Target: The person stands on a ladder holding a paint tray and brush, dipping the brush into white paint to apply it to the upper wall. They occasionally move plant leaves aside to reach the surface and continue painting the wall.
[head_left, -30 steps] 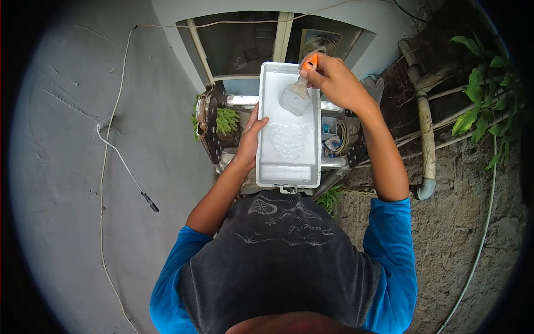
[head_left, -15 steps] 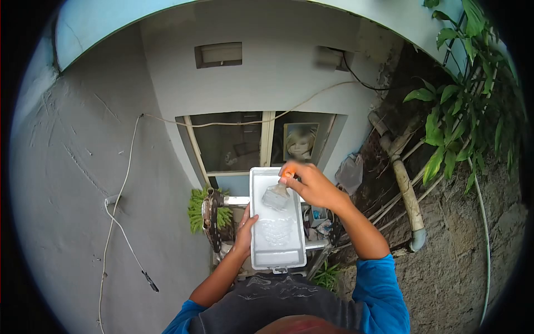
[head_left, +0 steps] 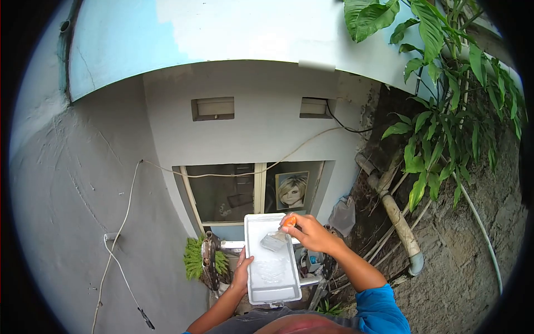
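My left hand (head_left: 241, 273) grips the left side of a white paint tray (head_left: 273, 295), with the thumb over the rim. White paint lies wet in the tray, and its ribbed floor shows through near the middle. In my right hand (head_left: 310, 232) is a wide paintbrush (head_left: 272, 243) with an orange handle, the fingers wrapped round that handle. The bristles are coated in white and sit low over the upper half of the tray.
A ladder top (head_left: 232, 244) lies beneath the tray, above a fern (head_left: 193, 259). Ahead stands a window (head_left: 222, 192) under a white-and-blue canopy (head_left: 233, 33). A cable (head_left: 129, 209) hangs on the left grey wall. Pipes (head_left: 397, 214) and leafy plants (head_left: 428, 133) line the right.
My view has tilted up, so the tray and hands sit lower and more canopy shows. Both hands keep their hold, and the brush stays over the tray's upper half.
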Demonstrator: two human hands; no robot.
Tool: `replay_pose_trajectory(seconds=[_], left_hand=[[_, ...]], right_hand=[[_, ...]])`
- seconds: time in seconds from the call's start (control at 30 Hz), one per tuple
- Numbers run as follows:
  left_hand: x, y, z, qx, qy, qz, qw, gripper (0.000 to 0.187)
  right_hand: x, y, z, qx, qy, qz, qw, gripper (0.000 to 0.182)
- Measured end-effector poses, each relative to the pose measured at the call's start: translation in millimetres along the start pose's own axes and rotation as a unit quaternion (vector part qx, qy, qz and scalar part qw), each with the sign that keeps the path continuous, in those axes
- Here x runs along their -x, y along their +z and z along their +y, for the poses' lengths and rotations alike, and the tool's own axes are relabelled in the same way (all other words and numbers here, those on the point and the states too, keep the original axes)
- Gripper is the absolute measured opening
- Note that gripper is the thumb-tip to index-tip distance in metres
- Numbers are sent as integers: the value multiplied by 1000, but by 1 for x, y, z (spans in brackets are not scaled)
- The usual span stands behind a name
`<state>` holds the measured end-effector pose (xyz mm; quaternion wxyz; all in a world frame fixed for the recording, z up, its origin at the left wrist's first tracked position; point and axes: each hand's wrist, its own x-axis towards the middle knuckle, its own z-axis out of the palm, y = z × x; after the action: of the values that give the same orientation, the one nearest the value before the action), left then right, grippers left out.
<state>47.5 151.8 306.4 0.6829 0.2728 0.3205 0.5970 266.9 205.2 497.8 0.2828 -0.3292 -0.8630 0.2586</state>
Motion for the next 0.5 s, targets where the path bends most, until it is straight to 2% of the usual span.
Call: replay_pose_trajectory(seconds=[0.07, 0.33, 0.4, 0.5], left_hand=[[-3, -5, -5, -11, 4, 9, 1000, 69], [0, -1, -1, -7, -3, 6, 1000, 69], [-1, -2, -3, -5, 4, -2, 1000, 69], [0, 2, 0, -7, -3, 7, 1000, 70]], right_hand=[[3, 4, 3, -32, -37, 53, 997, 28], [8, 5, 3, -29, -21, 44, 998, 26], [8, 7, 5, -49, -51, 69, 995, 25], [11, 3, 3, -36, 7, 43, 998, 27]])
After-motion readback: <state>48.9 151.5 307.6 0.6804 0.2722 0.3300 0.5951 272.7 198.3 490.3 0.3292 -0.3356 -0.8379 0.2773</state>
